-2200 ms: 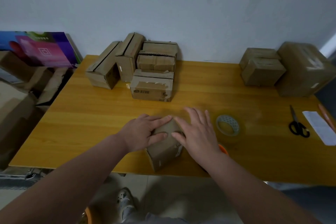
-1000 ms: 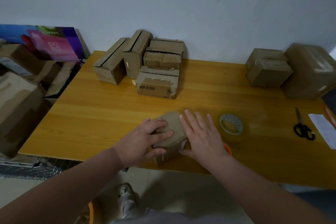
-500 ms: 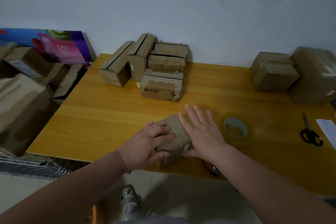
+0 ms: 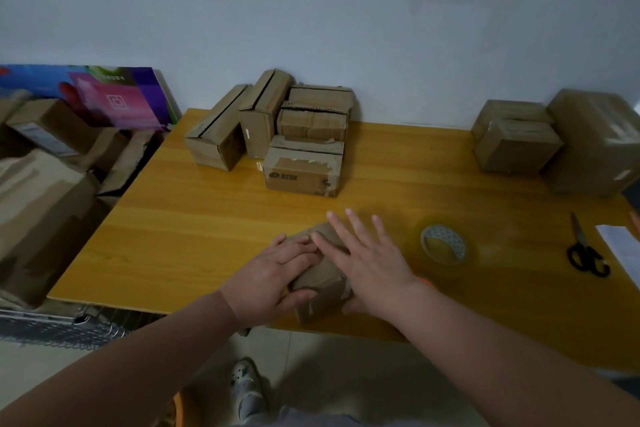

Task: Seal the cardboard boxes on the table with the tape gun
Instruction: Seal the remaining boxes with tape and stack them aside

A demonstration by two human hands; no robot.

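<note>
A small brown cardboard box (image 4: 322,276) lies tilted at the table's front edge, with tape showing on its near end. My left hand (image 4: 273,274) grips it from the left, fingers over the top and thumb on the near face. My right hand (image 4: 367,256) presses flat on the top with straight, spread fingers. An orange piece (image 4: 425,282), perhaps the tape gun, peeks out beside my right wrist; the rest is hidden. A roll of clear tape (image 4: 443,244) lies flat just right of my right hand.
Several cardboard boxes (image 4: 287,135) are piled at the back of the wooden table (image 4: 194,218), with two small boxes (image 4: 516,146) and a large one (image 4: 595,142) at the back right. Black scissors (image 4: 585,253) and a paper slip (image 4: 620,246) lie far right. More boxes (image 4: 41,191) sit left of the table.
Both hands stay on the small box. My left fingers have slid across its top towards my right hand, and my right hand has moved a little forward. The view has shifted.
</note>
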